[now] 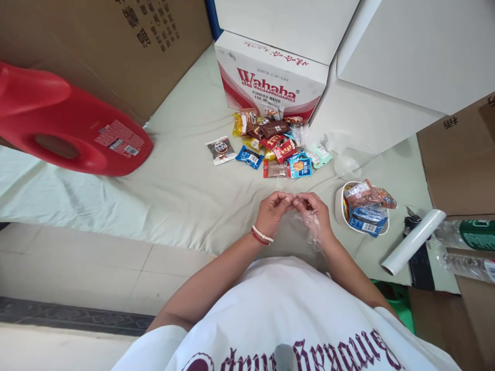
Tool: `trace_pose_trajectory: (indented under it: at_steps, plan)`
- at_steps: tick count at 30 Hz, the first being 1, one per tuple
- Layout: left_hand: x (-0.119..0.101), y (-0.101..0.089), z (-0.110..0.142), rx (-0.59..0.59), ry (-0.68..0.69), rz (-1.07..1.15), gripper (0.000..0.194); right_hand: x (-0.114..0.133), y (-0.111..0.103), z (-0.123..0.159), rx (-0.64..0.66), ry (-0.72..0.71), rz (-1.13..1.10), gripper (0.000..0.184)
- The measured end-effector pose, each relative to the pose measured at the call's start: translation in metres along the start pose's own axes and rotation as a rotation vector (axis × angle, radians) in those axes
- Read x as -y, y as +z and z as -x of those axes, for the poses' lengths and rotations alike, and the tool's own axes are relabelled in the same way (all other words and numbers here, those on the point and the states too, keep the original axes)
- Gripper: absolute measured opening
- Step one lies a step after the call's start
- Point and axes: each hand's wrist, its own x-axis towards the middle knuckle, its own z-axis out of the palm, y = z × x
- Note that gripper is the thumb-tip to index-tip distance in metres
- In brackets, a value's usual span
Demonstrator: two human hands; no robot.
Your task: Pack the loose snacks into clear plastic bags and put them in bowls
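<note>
My left hand [271, 212] and my right hand [315, 208] meet in front of my chest, fingertips pinched together at the edge of a thin clear plastic bag [312, 229]. Its crumpled film hangs below my right fingers, and part of it is hidden by the hands. Just beyond my hands lies a loose pile of small wrapped snacks [275, 141] in brown, red, yellow and blue packets. To the right of my right hand stands a white tub [339, 206] filled with more packets, a blue one on top.
A Wahaha water carton [270, 77] stands behind the pile. At left is a big red jug [77, 123]. On the right lie a white roll [413, 242], keys [412, 219], a dark flat object [421, 268] and plastic bottles [472, 234]. Clear plastic [348, 162] sits behind the tub.
</note>
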Motion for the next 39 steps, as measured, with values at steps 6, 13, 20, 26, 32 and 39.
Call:
trace_pose_trajectory:
  at_steps: [6,13,20,26,32,39]
  plan:
    - [-0.031,-0.028,0.005,-0.114,0.019,0.046,0.035,0.005,-0.003,-0.009,-0.124,0.203,-0.458,0.033]
    - [-0.071,-0.070,0.015,-0.172,0.093,0.112,0.045,0.027,-0.018,-0.011,-0.331,0.065,-0.633,0.033]
    - [-0.100,-0.098,0.034,-0.148,0.197,-0.200,0.042,0.049,-0.037,0.004,-0.263,0.025,-0.457,0.029]
    - [-0.116,-0.132,-0.007,-0.236,0.109,-0.650,0.019,0.026,-0.025,-0.030,0.009,0.292,-0.457,0.037]
    - [-0.100,-0.115,-0.004,-0.802,0.611,-0.788,0.023,-0.012,0.022,-0.072,-0.260,0.346,-0.386,0.030]
    - [-0.031,-0.092,0.039,0.056,0.765,-1.479,0.024,-0.026,0.007,-0.092,-0.282,0.305,-0.343,0.030]
